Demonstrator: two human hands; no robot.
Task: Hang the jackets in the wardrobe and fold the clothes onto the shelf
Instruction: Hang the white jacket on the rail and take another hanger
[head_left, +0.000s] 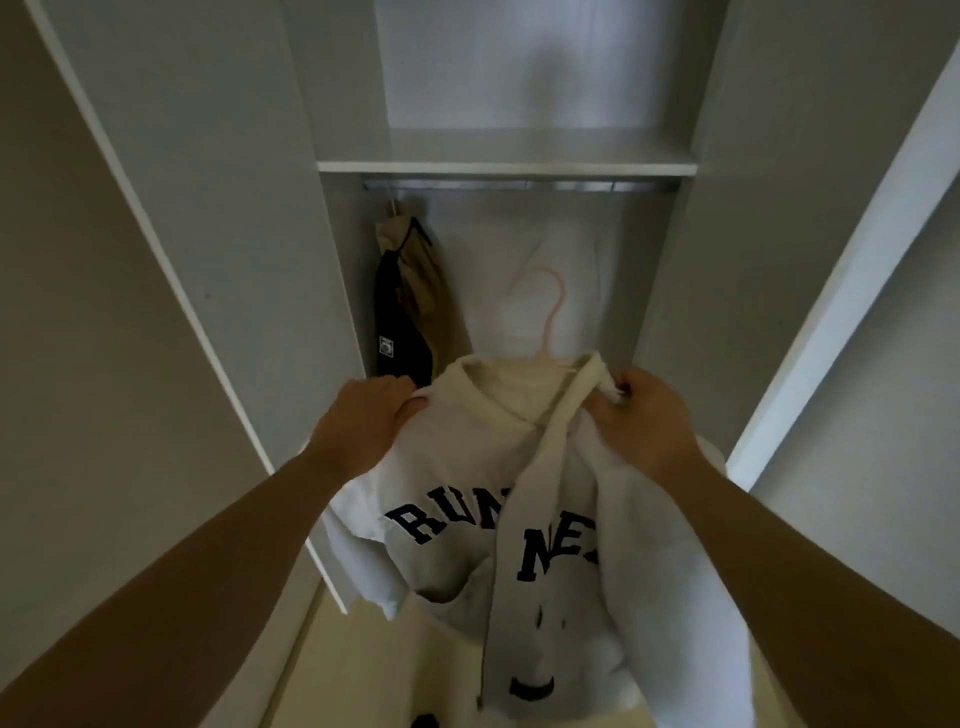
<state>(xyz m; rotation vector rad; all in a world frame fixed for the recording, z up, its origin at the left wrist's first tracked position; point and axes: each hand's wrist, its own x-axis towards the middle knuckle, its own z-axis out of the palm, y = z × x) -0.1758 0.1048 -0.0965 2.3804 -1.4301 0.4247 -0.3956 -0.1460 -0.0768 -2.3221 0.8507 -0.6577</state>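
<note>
Both hands grip a white zip jacket (467, 499) at its shoulders, holding it up in front of the open wardrobe (249, 208): the left hand (363, 421) curls its fingers round the left shoulder seam, and the right hand (644, 421) pinches the right shoulder by the collar. Dark block letters run across the jacket's chest, split by the half-open zip. A pale pink hanger (550, 312) sits inside the neck, its hook rising above the collar, free of the metal rail (519, 185) that runs under the white shelf (506, 167). At the left end of that rail hangs a tan and dark navy jacket (410, 301), close against the wardrobe's side wall and well apart from the white jacket. White doors (852, 270) stand open to either side.
</note>
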